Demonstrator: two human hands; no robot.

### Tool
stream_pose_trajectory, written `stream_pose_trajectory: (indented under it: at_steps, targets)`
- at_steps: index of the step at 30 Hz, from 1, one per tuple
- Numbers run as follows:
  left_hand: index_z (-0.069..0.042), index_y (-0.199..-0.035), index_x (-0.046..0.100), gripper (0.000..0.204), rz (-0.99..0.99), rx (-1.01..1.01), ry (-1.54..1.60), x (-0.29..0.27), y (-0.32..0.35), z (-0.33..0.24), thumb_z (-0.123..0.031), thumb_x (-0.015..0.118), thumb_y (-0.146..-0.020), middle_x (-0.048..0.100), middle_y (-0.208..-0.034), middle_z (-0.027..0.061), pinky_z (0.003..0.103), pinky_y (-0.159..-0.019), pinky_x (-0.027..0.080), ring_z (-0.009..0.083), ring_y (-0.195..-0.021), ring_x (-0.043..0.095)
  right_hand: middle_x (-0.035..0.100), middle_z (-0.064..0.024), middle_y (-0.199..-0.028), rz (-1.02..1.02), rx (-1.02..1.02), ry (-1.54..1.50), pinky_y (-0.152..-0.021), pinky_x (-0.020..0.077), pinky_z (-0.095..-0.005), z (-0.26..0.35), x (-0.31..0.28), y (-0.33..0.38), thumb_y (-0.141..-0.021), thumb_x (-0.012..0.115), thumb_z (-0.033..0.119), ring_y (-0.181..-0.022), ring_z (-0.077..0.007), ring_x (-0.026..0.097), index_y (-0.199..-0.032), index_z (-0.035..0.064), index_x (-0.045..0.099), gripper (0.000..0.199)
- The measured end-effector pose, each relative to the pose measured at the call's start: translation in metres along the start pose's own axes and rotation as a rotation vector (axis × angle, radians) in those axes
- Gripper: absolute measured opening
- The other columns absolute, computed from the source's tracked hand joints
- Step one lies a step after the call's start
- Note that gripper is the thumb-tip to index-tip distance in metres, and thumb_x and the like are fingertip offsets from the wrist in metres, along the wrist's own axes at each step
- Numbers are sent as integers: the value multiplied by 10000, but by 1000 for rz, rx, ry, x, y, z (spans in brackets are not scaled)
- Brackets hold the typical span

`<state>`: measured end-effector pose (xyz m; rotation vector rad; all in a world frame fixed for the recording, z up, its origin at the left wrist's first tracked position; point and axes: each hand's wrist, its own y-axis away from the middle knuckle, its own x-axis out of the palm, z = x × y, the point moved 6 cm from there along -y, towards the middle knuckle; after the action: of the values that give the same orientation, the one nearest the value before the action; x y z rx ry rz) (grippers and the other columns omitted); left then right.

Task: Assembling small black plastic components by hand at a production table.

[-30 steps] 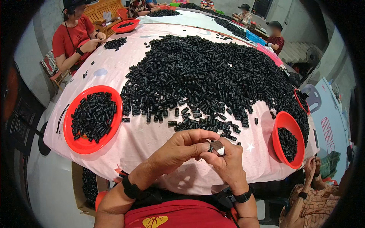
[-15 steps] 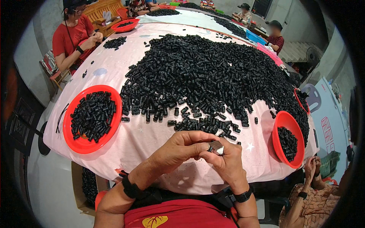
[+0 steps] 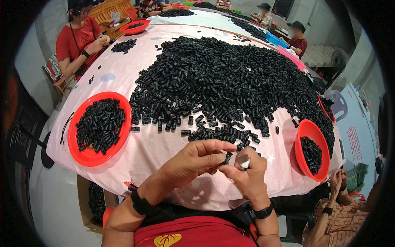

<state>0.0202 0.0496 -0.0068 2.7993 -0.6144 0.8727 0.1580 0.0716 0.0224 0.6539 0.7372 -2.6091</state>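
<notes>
A slatted, orange-brown wooden bench (image 3: pixel 110 14) stands against the grey wall (image 3: pixel 47 24) at upper left, and a wooden-framed chair with striped cloth (image 3: pixel 52 70) is nearer, beside the same wall. At right, a black round-caged fan (image 3: pixel 339 59) stands near pale concrete stairs (image 3: pixel 325 55). Below it, a grey plastic chair (image 3: pixel 340 103) is just beside a large white board with red markings (image 3: pixel 364 123). A dark green bag (image 3: pixel 357 178) shows near the board's lower end.

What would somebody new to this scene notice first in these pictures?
Most likely the huge heap of black pieces across the middle of the pink cloth. Next, the left red bowl and the right red bowl, both holding more, stand out at the sides. Front and centre, the left hand pinches a small black piece beside the right hand, which holds a small flat object.
</notes>
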Motion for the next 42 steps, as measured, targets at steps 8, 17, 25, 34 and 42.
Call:
stream_pose_trajectory:
  at_steps: [8, 17, 25, 34, 42]
  targets:
    - [-65, -1171, 518, 309, 28, -43, 131, 1, 1, 1, -197, 595, -902, 595, -892, -17, 200, -679, 428, 52, -752, 536, 650, -60, -803, -5, -109, -161, -505, 436, -189, 15, -2, -5, -759, 687, 19, -580, -56, 572, -965, 6, 616, 217]
    - [-47, -1134, 574, 273, -38, 103, -55, 0, -1, -9, -164, 612, -890, 594, -877, -30, 185, -691, 431, 37, -747, 512, 661, -62, -817, -146, 40, -229, -523, 451, -193, 0, -2, -1, -792, 683, 44, -602, -65, 591, -919, 3, 613, 151]
    - [-44, -1118, 609, 241, -121, 146, -94, -3, -3, -6, -150, 594, -902, 615, -912, -22, 179, -673, 429, 24, -747, 518, 663, -85, -805, -116, -101, -83, -510, 467, -194, 15, -1, -4, -786, 715, 84, -636, -76, 625, -923, 2, 598, 198]
    - [-27, -1165, 586, 282, -32, 109, -137, 0, -2, -5, -167, 568, -921, 635, -952, 1, 169, -679, 444, 24, -789, 552, 624, -63, -633, 8, 25, -20, -481, 462, -230, 7, 0, -6, -747, 776, 266, -569, -87, 602, -831, 21, 604, 311]
    - [-9, -1201, 544, 302, -20, 77, -120, -2, -5, 2, -139, 548, -929, 624, -1053, 55, 211, -786, 482, 83, -918, 590, 635, -97, -653, 36, 39, -4, -500, 482, -270, -1, 6, -6, -731, 770, 371, -574, -152, 635, -870, 20, 629, 403]
